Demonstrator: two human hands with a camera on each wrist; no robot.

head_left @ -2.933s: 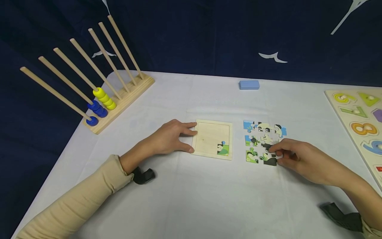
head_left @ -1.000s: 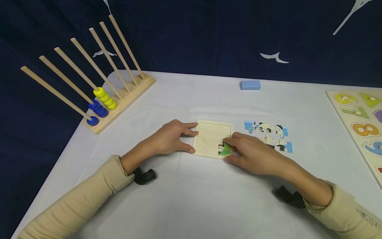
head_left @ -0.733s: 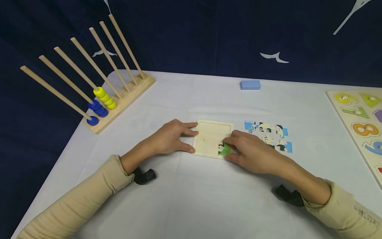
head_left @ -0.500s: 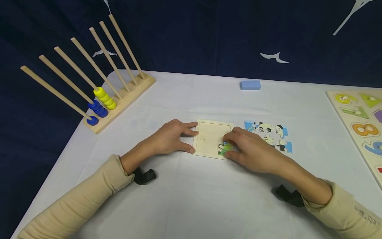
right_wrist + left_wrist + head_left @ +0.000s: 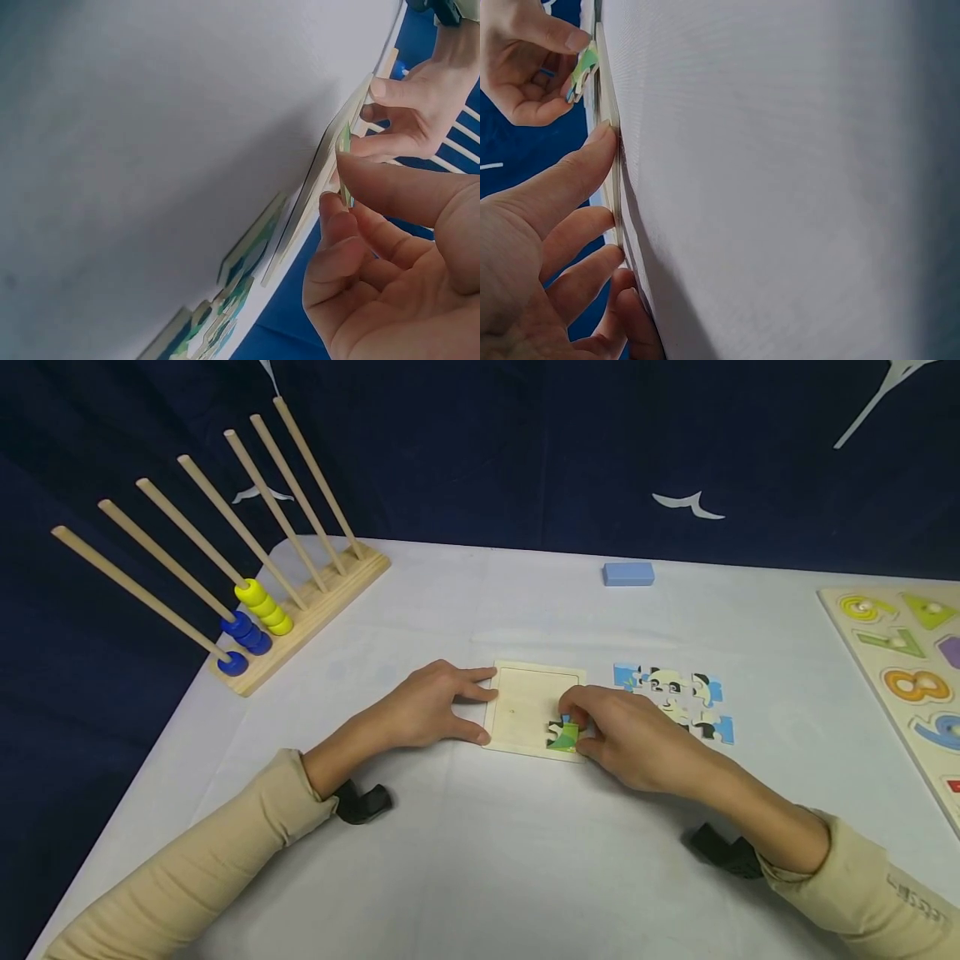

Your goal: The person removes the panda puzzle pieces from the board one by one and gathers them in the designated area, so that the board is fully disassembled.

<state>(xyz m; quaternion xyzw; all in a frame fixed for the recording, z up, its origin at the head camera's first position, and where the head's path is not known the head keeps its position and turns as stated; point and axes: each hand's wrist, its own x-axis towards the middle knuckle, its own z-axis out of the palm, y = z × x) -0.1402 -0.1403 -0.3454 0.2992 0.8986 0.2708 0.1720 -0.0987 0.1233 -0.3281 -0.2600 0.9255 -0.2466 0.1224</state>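
Note:
A square wooden puzzle tray (image 5: 525, 697) lies on the table. My left hand (image 5: 427, 706) touches its left edge, the thumb and fingertips spread along the side. At the tray's lower right corner my right hand (image 5: 630, 735) pinches a green puzzle piece (image 5: 564, 735) between thumb and fingers. The left wrist view shows the piece tilted up over the tray. Right of the tray lie several loose panda puzzle pieces (image 5: 665, 680), partly hidden behind the right hand in the head view.
A wooden peg abacus (image 5: 330, 589) with blue and yellow rings stands at the back left. A blue block (image 5: 628, 574) lies near the table's far edge. On the right is a number and shape board (image 5: 873, 664), cut off by the view.
My right hand has moved left from the loose pieces to the tray. It now pinches the green piece in the corner, which has tilted. My left hand has stayed at the tray's edge.

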